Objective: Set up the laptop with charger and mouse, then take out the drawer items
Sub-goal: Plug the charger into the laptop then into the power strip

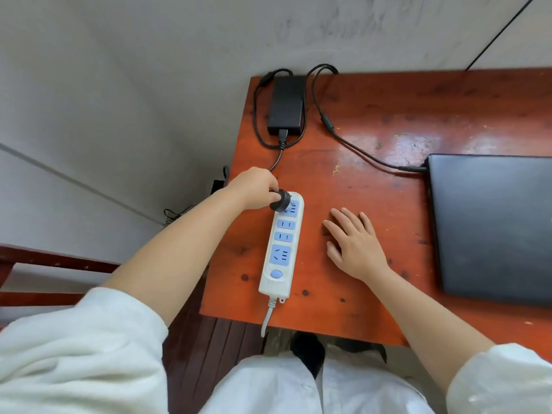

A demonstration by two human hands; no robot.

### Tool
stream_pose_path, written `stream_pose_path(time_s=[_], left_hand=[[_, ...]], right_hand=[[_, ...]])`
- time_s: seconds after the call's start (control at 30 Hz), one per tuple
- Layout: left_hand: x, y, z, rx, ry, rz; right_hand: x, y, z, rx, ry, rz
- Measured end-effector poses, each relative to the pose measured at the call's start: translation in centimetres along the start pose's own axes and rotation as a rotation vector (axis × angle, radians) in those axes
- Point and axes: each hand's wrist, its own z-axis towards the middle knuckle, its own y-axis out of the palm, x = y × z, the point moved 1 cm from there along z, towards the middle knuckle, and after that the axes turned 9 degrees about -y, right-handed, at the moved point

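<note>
My left hand (254, 188) grips the black charger plug (281, 201) at the top socket of the white power strip (282, 246), which lies on the red-brown desk (373, 121). The black charger brick (286, 104) rests at the desk's far left corner. Its thin cable (361, 150) runs into the left side of the closed dark laptop (493, 225) at the right. Flat on the desk between the strip and the laptop lies my right hand (355, 245), fingers spread, holding nothing. No mouse or drawer shows.
The desk's left edge (221, 234) is just beside the power strip, with grey floor beyond. The strip's white cord (266, 319) drops over the front edge. A dark red wooden frame (53, 261) stands at the left. A black cable (498, 31) runs along the wall.
</note>
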Motion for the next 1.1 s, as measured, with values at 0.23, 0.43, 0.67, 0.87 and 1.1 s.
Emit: stream_pose_path(time_s=[0.23, 0.43, 0.67, 0.87, 1.1], left_hand=[[-0.1, -0.3, 1.2, -0.061, 0.06, 0.045], [-0.8, 0.0, 1.1, -0.047, 0.048, 0.047], [1.9, 0.3, 0.1, -0.036, 0.114, 0.42], [4.3, 1.4, 0.4, -0.039, 0.083, 0.482], [2.7, 2.4, 1.3, 0.014, 0.017, 0.243]], right_hand=[[0.2, 0.5, -0.3, 0.02, 0.003, 0.017], [0.7, 1.1, -0.5, 0.008, 0.009, 0.036], [0.7, 1.0, -0.7, 0.011, 0.013, 0.03], [0.7, 1.0, -0.7, 0.03, 0.002, 0.005], [0.7, 1.2, -0.6, 0.044, -0.001, 0.005]])
